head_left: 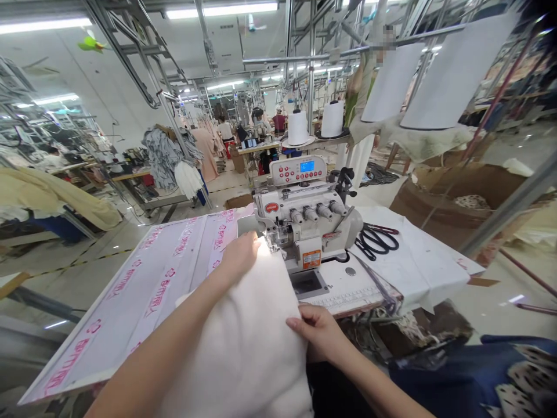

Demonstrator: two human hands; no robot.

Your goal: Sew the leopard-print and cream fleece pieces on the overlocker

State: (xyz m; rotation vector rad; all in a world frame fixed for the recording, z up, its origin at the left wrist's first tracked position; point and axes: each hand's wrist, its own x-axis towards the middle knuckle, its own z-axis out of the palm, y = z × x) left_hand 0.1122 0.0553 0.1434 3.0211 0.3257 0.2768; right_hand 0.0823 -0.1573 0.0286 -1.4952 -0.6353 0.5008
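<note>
A piece of white fabric [256, 325] runs from the lap up to the needle area of a white overlock sewing machine [311, 215]. Close to the lit presser foot, my left hand [242, 253] is closed on the fabric's upper left edge, its fingertips partly hidden. My right hand [317, 330] pinches the fabric's right edge between thumb and fingers, lower down and in front of the machine bed. The cloth's far end lies at the presser foot; its lower part hangs toward me.
Pink-printed plastic sheeting [174, 273] covers the table to the left. Black looped cord [378, 241] lies right of the machine. White thread cones [298, 128] stand behind it. A large cardboard box [435, 197] is at right, and dark blue patterned cloth [474, 377] lies below.
</note>
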